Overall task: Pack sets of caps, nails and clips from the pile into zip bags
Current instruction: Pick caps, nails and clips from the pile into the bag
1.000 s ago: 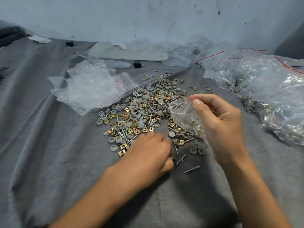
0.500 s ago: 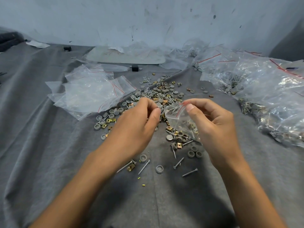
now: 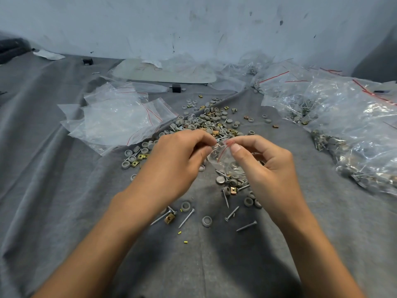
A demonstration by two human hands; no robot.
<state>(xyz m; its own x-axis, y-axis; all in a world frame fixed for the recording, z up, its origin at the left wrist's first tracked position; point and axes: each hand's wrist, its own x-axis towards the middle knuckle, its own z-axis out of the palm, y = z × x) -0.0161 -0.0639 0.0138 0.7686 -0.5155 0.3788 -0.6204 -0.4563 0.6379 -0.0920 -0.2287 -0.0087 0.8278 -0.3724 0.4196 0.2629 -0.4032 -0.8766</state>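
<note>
To the left, on the grey cloth (image 3: pixel 53 190) that covers the bench, lies a loose heap of empty bags (image 3: pixel 116 119), clear plastic with red seal lines, overlapping too much to count. Just right of them begins the pile (image 3: pixel 206 121), spread across the middle of the cloth: grey round caps, some ring-side up and some dome-side up, thin silver nails with flat heads, and small square brass clips, far too many to number.

In front of the pile, the left hand (image 3: pixel 176 160) has its fingers curled, with thumb and fingertips pinching one edge of the mouth of a small zip bag (image 3: pixel 223 160). I cannot tell if it has a piece between them too. The zip bag is clear, with a red line along its top. It hangs between the hands, just above the near edge of the pile, and some nails show through it. The right hand (image 3: pixel 266 168) pinches the opposite edge of the mouth between thumb and forefinger, the other fingers folded in.

Between the forearms, I count five loose nails (image 3: pixel 186 218), two of them crossed beside one brass clip (image 3: pixel 169 218), along with two grey ring caps (image 3: pixel 206 221) and two tiny yellow bits (image 3: pixel 179 232).

Far right, several filled bags (image 3: pixel 354 134) are heaped together, crinkled and packed with the same caps, nails and clips
</note>
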